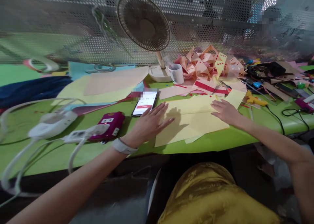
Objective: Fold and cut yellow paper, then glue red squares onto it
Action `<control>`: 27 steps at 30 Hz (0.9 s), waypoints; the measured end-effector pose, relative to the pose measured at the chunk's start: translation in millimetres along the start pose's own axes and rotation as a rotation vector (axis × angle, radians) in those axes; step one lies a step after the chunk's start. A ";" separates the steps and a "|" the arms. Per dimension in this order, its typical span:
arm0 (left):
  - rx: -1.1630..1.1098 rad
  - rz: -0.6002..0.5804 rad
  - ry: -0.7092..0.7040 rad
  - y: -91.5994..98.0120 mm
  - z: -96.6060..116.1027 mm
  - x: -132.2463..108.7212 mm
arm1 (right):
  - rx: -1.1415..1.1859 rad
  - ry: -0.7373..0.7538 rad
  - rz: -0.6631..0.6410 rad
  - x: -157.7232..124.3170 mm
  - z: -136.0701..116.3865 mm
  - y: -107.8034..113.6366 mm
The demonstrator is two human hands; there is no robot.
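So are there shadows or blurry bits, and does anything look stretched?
Head view: a dark shadow beside the bare left hand on the pale yellow paper sheets; head view: shapes behind the grey perforated metal screen look blurry; head view: both bare forearms seem stretched, probably by a wide lens.

The bare left hand [152, 122] and right hand [224, 112] each hide part of the pale-yellow paper sheets [193, 126]. Small text on the black-edged smartphone [144, 103] is unreadable. The navy cloth [31, 91] runs off the left edge. Behind the grey perforated metal panel [80, 50], dark shapes [237, 8] seem too blurred to name.
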State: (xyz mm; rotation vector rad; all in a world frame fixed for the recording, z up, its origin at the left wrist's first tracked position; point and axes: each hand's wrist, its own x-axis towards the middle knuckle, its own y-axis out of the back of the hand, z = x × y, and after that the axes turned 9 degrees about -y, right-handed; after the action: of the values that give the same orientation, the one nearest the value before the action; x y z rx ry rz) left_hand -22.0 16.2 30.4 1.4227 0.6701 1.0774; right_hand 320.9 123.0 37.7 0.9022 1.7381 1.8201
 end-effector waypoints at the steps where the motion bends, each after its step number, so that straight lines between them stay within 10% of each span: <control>1: -0.024 0.057 -0.001 2.3 4.7 7.2 | -0.032 0.046 0.030 5.7 -3.5 1.1; 10: -0.417 0.059 0.032 12.6 45.6 57.2 | -0.419 0.369 -0.062 29.7 -23.5 -1.3; 16: -1.105 -0.179 0.492 13.7 56.6 72.9 | -0.433 0.313 0.153 27.4 -23.8 3.7; 21: -1.579 0.133 0.635 5.4 55.8 88.7 | -0.362 0.410 0.430 23.2 -45.9 11.1; 27: -1.700 0.242 0.597 -5.6 31.7 100.8 | 0.019 0.248 0.369 35.5 -25.1 30.8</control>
State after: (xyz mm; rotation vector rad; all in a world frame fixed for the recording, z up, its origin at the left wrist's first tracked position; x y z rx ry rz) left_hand 48.8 92.0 51.0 -0.3198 -0.1743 1.5990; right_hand 281.9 128.6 73.6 1.1037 1.8299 2.2364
